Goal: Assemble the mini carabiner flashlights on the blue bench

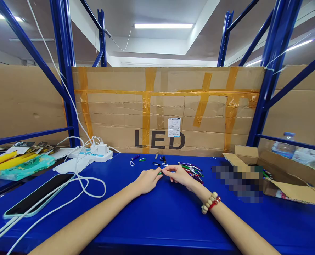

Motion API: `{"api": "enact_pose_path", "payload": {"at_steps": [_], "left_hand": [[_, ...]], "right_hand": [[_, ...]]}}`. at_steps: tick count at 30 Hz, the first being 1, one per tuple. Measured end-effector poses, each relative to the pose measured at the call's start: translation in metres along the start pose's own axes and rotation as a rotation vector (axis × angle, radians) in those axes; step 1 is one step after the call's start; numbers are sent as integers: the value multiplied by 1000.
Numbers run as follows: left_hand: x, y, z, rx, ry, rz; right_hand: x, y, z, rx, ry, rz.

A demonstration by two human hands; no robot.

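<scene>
My left hand (147, 181) is closed, with a small green piece (159, 173) showing at its fingertips; too little shows to tell its kind. Thumb and forefinger of my right hand (178, 174) are pinched together right against it, and whatever they grip is too small to make out. Beyond my hands lie a silver carabiner clip (132, 163), a purple tube-like piece (135, 157), a green carabiner clip (142, 159), a grey cylinder (156, 156) and a few small black pieces (156, 163). Just past my right hand sits a loose pile of colourful metallic pens (193, 170).
On the blue table (157, 219), a phone (39, 194) lies left under white cables (99, 194), near a white power strip (100, 153). An open cardboard box (287, 170) stands right. A taped cardboard panel (114, 113) closes the back between blue posts (64, 71).
</scene>
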State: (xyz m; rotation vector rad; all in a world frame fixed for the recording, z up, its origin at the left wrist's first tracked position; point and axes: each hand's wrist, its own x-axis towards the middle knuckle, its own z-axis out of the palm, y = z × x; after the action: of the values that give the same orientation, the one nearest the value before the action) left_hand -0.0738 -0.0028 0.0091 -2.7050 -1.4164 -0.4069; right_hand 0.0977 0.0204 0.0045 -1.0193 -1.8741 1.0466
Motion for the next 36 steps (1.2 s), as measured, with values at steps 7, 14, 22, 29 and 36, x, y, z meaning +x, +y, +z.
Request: {"api": "enact_pose_path", "payload": {"at_steps": [7, 14, 22, 29, 36], "left_hand": [[0, 0, -1, 1, -8, -6], [0, 0, -1, -5, -15, 0], [0, 0, -1, -9, -12, 3], [0, 0, -1, -10, -14, -5], [0, 0, -1, -11, -15, -7]], "right_hand": [[0, 1, -1, -3, 1, -4], [-1, -1, -1, -7, -7, -10], [-2, -2, -1, -20, -7, 0], [-3, -5, 0, -17, -9, 1], [-2, -3, -1, -22, -8, -2]]}}
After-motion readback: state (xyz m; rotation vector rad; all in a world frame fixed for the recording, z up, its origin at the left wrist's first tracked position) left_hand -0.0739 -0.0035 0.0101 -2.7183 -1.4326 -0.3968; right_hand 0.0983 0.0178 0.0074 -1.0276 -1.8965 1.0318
